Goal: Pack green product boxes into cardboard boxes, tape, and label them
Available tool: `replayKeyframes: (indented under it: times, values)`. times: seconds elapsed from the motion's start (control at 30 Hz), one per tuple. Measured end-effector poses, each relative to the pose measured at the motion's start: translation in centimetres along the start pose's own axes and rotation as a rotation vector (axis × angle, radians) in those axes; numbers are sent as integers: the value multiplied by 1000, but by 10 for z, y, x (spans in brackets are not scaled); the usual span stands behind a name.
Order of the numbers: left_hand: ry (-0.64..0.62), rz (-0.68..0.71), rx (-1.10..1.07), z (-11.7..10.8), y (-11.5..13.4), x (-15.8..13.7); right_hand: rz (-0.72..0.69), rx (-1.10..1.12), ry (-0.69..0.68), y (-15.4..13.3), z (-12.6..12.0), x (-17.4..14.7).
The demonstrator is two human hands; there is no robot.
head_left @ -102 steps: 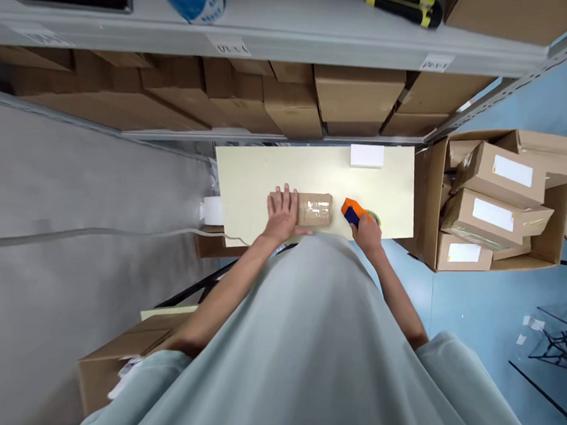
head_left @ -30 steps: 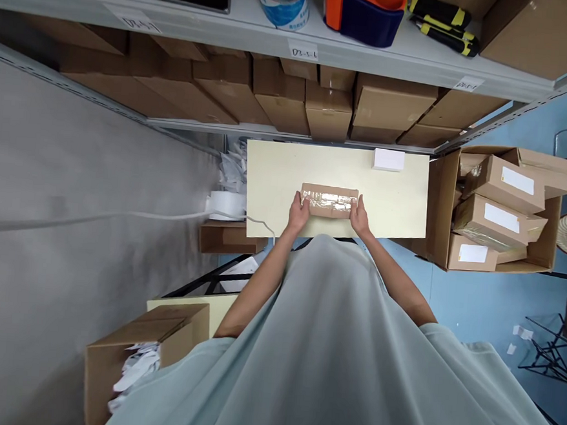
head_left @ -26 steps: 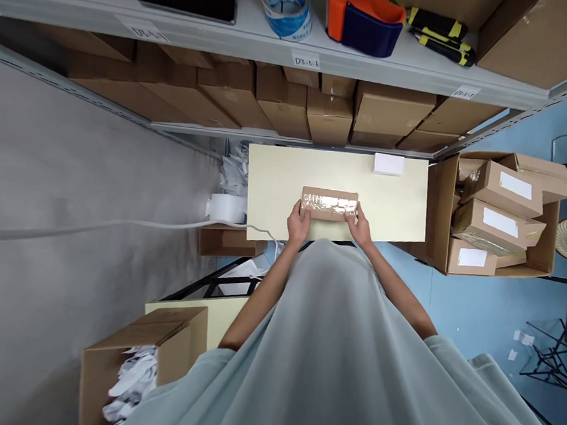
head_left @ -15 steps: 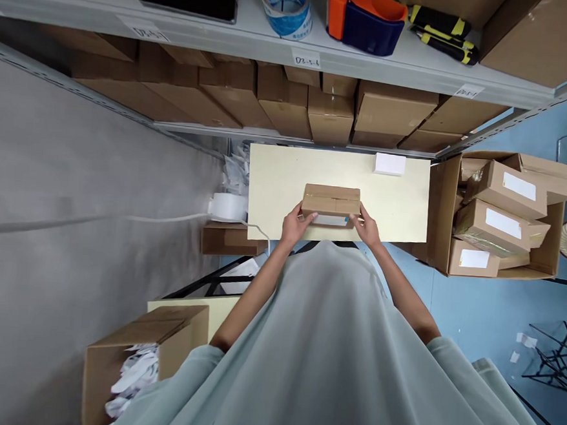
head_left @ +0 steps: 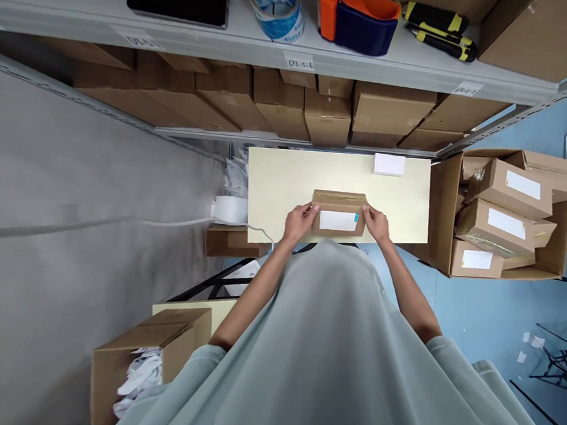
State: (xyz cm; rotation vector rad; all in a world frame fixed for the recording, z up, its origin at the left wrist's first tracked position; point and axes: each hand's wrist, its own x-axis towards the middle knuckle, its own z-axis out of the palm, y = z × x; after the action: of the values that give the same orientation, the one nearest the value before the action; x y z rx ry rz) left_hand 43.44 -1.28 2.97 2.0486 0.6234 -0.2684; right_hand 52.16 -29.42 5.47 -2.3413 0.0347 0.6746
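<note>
A small brown cardboard box is at the near side of the cream tabletop. On the side turned up toward me is a white label with a blue patch at its right end. My left hand grips the box's left end, thumb on the labelled side. At the opposite end my right hand holds it the same way. The fingers behind the box are partly hidden. Toward the back right of the tabletop lies a small white stack or block.
A large open carton of labelled boxes stands at the right. Shelving with cartons, tape, an orange-blue tape dispenser and cutters spans the top. Lower left, a carton holds white paper; a cable crosses the left.
Both hands have tilted the box so its labelled side faces up toward me, showing the whole label. The box has shifted slightly right and nearer. The camera view has moved a little.
</note>
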Motion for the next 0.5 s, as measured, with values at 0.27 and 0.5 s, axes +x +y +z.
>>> replayKeyframes:
  times: [0.27,0.5]
  values:
    - [25,-84,135,18,-9,-25,-152,181,182,41,21,-23]
    - [-108,-78,290,23,-17,-40,-165,-7,178,69,33,-37]
